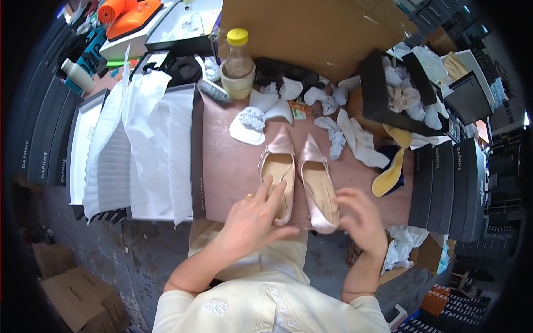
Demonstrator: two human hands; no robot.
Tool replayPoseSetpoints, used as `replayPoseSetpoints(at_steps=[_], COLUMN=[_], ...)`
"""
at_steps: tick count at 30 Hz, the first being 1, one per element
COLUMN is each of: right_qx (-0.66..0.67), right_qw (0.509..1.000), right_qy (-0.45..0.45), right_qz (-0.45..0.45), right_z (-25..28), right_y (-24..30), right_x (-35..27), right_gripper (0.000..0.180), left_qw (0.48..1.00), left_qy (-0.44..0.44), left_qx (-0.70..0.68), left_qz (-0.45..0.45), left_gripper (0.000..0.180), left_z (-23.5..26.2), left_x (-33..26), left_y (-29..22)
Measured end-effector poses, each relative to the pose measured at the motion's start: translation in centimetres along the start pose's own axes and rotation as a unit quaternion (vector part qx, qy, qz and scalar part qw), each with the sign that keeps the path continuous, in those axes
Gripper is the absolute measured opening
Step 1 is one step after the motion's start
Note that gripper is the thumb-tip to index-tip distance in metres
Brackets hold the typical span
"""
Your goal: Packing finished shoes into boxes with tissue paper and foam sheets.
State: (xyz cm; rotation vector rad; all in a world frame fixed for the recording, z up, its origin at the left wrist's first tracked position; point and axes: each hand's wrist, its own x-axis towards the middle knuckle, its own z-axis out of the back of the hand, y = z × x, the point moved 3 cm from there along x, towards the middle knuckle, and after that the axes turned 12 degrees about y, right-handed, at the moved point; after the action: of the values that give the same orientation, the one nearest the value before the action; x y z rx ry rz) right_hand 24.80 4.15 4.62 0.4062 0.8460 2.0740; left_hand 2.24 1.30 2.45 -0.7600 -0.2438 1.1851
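Note:
Two pale pink satin pointed shoes stand side by side at the table's front edge, toes facing away from me. My left hand [252,217] is open over the left shoe [278,165], its fingers stretched out and their tips at the beige insole. Beside the heel end of the right shoe [317,183] is my right hand [361,219], loosely bent with its fingers apart and nothing visible in it. Whether its fingertips touch the shoe's side I cannot tell.
An open shoe box with white tissue paper [158,150] lies left. Behind the shoes are crumpled paper wads [252,118], a brush [214,90] and a yellow-capped bottle [239,58]. A black box of wads [402,91], yellow insoles [388,175] and upright dark boxes [444,188] are right.

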Motion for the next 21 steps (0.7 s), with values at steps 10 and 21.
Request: replayPoseSetpoints(at_steps=[10,21], right_qx=[-0.318,-0.228], right_qw=[0.93,0.957], right_qy=[0.034,0.177], right_qz=[0.178,0.026], right_z=[-8.1,-6.9], right_y=[-1.9,-4.8], right_x=[22.1,21.4], right_gripper=[0.037,0.037], left_qw=[0.93,0.778], left_qy=[0.109,0.079], left_qx=[0.345,0.597], left_qz=[0.067,-0.176], left_gripper=[0.01,0.045], left_z=[10.7,3.2], left_x=[10.0,13.4], left_y=[7.5,14.1])
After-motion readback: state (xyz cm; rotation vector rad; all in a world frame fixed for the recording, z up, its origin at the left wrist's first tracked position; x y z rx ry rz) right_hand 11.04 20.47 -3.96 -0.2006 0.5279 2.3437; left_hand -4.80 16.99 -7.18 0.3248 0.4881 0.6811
